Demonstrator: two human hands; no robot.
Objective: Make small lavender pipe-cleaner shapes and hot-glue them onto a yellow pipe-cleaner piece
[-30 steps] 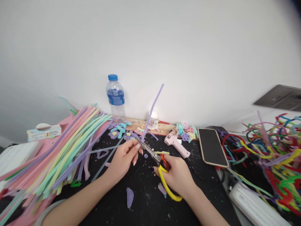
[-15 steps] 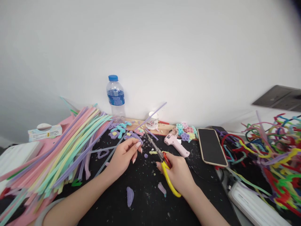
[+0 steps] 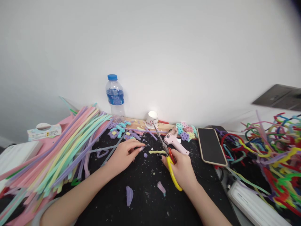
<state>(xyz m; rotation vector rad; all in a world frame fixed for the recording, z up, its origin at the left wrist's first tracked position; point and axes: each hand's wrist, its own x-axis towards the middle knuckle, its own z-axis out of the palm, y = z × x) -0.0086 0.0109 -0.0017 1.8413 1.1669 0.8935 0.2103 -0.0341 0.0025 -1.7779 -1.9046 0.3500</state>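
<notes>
Near the middle of the black table surface, my left hand [image 3: 125, 154] has its thumb and fingertips a little apart, with nothing visible between them. My right hand [image 3: 180, 164] grips yellow-and-red scissors [image 3: 173, 175], whose blades point up and left toward a white paper cup [image 3: 151, 120]. A pale yellow fuzzy strip [image 3: 156, 152] lies just left of the scissors. Between the hands is a small purple piece [image 3: 145, 155]. A purple fuzzy piece [image 3: 129, 196] and a pale pink-purple one [image 3: 161, 188] lie nearer to me. A pink glue gun [image 3: 176, 143] rests behind my right hand.
Pastel fuzzy stems [image 3: 68, 147] are heaped at left. A water bottle [image 3: 115, 97] stands by the wall. Right of the small fuzzy flowers [image 3: 185, 131] lie a phone [image 3: 212, 146], a white power strip [image 3: 254, 204] and tangled bright stems [image 3: 277, 157].
The long purple stem has left my left fingers and lies behind them. My left fingers have parted. The scissors have moved slightly right, and their blades now point more upward.
</notes>
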